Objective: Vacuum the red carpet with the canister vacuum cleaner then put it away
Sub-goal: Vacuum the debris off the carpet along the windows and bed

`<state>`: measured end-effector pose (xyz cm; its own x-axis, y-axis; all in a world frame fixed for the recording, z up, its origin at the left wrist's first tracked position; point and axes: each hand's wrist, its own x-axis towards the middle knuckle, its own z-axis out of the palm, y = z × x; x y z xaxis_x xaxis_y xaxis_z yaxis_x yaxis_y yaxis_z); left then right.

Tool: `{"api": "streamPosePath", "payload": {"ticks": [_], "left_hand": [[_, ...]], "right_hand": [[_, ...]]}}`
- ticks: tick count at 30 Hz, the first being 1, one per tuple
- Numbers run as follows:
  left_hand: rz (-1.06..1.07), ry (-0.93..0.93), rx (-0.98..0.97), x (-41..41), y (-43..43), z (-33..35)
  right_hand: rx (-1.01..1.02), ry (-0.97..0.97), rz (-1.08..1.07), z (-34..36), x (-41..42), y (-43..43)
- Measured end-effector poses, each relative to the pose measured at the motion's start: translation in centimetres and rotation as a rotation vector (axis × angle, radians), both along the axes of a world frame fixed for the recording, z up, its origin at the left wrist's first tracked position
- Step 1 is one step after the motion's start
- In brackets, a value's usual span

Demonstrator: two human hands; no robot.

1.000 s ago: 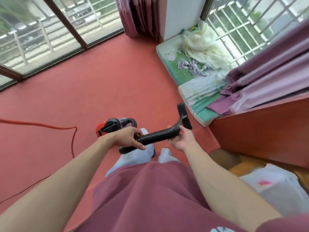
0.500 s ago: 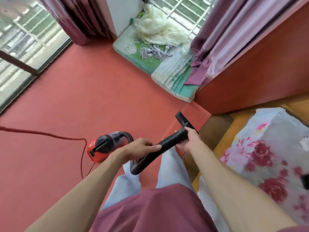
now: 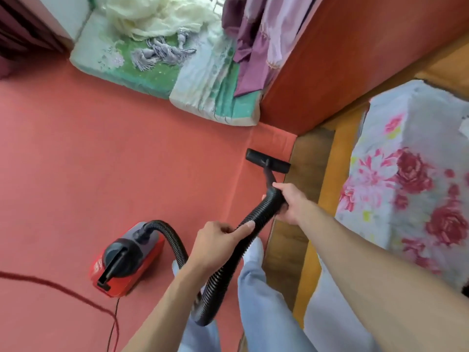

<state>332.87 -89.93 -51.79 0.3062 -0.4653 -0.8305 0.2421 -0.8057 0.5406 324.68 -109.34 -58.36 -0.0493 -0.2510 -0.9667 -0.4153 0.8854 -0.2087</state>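
Note:
The red carpet (image 3: 106, 158) covers the floor. A small red and grey canister vacuum (image 3: 125, 262) sits on it at lower left, its red cord (image 3: 63, 290) trailing off to the left. A black ribbed hose (image 3: 228, 260) loops from the canister up to a flat black nozzle (image 3: 267, 161), which lies at the carpet's right edge near the wooden floor. My right hand (image 3: 291, 199) grips the hose just behind the nozzle. My left hand (image 3: 220, 240) holds the hose lower down, thumb on top.
A green and white mat (image 3: 162, 72) with cream cloth lies at the far wall. Purple curtains (image 3: 253, 39) hang beside a red-brown wooden panel (image 3: 330, 72). A floral bedcover (image 3: 411, 174) and wooden floor (image 3: 304, 189) are on the right. My pale-trousered legs (image 3: 256, 295) stand below.
The view has tilted down and to the right. My right hand has lowered the nozzle from mid-air to the carpet's right edge, and the hose now stretches out further.

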Motion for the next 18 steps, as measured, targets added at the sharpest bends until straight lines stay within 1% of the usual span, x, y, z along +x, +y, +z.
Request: {"api": "streamPosePath", "payload": {"ticks": [4, 7, 10, 14, 16, 18], "left_hand": [[0.021, 0.011, 0.011, 0.5, -1.9, -3.8], [0.004, 0.026, 0.037, 0.6, -2.1, -6.2], [0.043, 0.064, 0.053, 0.6, -2.6, -8.8], [0.067, 0.057, 0.044, 0.0, -4.0, -12.0], [0.03, 0.06, 0.033, -0.5, -3.9, -13.1], [0.005, 0.012, 0.062, -1.1, -3.1, -13.5]], "right_hand": [[0.027, -0.021, -0.082, -5.1, 0.0, -0.4], [0.014, -0.024, -0.078, -8.7, -0.5, -0.2], [-0.024, -0.057, -0.077, -11.4, -0.3, -0.9], [-0.064, -0.059, -0.247, -15.0, 0.9, -2.1], [-0.053, -0.073, -0.277, -16.5, 1.5, -1.2], [-0.057, -0.085, -0.287, -17.9, 1.0, 0.5]]}}
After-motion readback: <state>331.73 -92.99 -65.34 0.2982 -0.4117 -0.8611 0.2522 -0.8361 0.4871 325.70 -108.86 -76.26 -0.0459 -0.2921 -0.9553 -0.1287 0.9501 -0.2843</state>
